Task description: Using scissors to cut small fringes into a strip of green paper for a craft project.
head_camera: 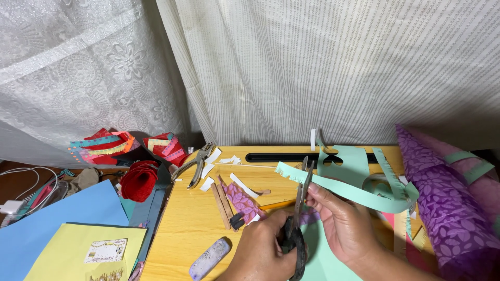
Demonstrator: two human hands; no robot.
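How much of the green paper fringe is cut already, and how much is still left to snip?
Done: the far end of the mint-green paper strip already shows fringe cuts. In hand: the left hand works the scissors, blades at the strip's edge, while the right hand holds it. Left: the stretch running right looks mostly uncut along its near edge.

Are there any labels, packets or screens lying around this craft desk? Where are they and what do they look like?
Small printed label: on the yellow paper sheet at lower left; a white rectangle with a patterned border and dark print too small to make out.
No packets, signs or screens show.
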